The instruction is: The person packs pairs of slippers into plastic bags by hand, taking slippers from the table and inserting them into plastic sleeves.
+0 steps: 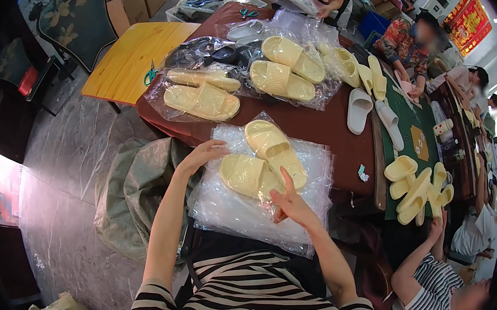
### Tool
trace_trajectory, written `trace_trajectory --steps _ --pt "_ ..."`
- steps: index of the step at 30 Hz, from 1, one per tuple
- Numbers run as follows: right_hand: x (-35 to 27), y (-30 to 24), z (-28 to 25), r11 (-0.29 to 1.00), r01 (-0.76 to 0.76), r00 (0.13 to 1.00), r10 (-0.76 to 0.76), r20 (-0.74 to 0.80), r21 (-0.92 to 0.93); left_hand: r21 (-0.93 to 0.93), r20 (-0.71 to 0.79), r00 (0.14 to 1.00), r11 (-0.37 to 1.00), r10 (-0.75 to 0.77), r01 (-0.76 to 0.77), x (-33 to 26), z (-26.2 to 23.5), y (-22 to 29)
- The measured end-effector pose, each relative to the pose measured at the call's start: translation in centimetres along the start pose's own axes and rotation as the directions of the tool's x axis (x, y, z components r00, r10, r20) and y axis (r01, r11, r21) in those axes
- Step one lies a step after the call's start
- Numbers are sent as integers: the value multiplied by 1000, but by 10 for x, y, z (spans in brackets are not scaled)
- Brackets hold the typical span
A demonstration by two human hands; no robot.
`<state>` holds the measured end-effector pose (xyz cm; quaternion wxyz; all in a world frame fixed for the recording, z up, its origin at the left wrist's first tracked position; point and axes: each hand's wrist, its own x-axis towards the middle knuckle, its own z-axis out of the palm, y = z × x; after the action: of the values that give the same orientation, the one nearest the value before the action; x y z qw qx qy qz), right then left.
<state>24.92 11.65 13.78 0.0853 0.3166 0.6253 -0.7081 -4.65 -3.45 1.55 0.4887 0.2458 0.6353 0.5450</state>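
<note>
Two pale yellow slippers (266,159) lie crossed on a stack of clear plastic bags (237,211) at the near edge of a dark red table (323,129). My left hand (202,153) rests with fingers spread on the bags' left edge, beside the nearer slipper. My right hand (290,204) hovers open over the bags, its index finger raised and touching the nearer slipper's right side. Neither hand grips anything.
Bagged yellow slippers (203,100) and more pairs (284,69) lie farther back, with white slippers (359,109) to the right. A wooden table (132,54) holds green scissors (149,75). A grey sack (131,191) stands at my left. A person in stripes (427,286) handles yellow slippers (415,192) at right.
</note>
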Motion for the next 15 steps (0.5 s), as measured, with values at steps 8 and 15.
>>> trace_trajectory --steps 8,15 --pt "57 30 1 710 464 752 -632 -187 -530 -24 40 999 1000 -12 13 4 0 1" --pt "31 -32 -9 529 645 645 -764 22 -551 -205 93 995 978 -23 42 5 -7 -4"
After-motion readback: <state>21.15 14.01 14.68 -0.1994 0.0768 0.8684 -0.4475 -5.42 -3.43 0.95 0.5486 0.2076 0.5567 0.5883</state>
